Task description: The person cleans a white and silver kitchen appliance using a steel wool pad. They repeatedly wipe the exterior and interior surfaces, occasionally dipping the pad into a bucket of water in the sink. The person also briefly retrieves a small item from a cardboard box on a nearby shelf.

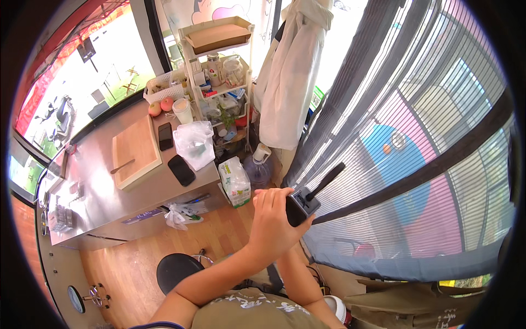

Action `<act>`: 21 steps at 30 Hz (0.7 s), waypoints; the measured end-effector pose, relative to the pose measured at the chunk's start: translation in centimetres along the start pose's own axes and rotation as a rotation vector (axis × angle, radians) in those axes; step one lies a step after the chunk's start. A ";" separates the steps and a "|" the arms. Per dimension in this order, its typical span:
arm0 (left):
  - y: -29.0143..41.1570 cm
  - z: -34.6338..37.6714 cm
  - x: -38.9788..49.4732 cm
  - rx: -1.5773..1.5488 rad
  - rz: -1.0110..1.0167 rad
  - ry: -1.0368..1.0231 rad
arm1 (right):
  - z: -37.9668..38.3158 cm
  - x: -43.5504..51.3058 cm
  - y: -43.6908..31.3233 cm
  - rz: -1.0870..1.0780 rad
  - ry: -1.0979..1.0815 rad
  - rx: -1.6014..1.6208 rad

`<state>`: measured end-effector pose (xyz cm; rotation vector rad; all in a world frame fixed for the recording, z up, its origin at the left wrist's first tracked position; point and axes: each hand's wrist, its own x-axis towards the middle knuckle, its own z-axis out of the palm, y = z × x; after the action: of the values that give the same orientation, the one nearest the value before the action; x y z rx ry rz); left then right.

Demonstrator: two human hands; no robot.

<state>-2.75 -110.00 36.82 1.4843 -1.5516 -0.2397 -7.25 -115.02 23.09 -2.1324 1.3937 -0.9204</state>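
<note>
My left hand (pixel 271 222) is wrapped around a small dark boxy device (pixel 303 205), raised in front of my chest. A short black cable or antenna (pixel 326 181) sticks out from the device's upper end. My right forearm (pixel 300 277) rises behind the left wrist; the right hand is mostly hidden there, and its grip cannot be made out. Beyond the device hangs a sheer dark striped curtain (pixel 349 135).
A metal counter (pixel 96 164) at the left bears a wooden board (pixel 137 152), two black phones (pixel 165 136) and a plastic bag (pixel 195 144). Nearby are a white shelf cart (pixel 250 82), a large water bottle (pixel 259 168), a tissue pack (pixel 235 181) and a black round stool (pixel 178 271).
</note>
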 end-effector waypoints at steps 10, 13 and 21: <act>-2.0 3.6 5.4 -0.323 -0.040 0.203 | -3.9 10.9 1.0 -0.261 0.137 -0.467; -3.5 2.9 8.2 -0.282 -0.051 0.271 | -2.9 12.9 -1.2 -0.351 0.135 -0.519; -9.9 -2.3 16.0 -0.117 -0.026 0.246 | 3.7 21.0 -6.6 -0.301 0.027 -0.449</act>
<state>8.39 -125.15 38.80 1.3874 -1.3006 -0.1534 5.39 -131.59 31.16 -2.7322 1.4197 -0.7973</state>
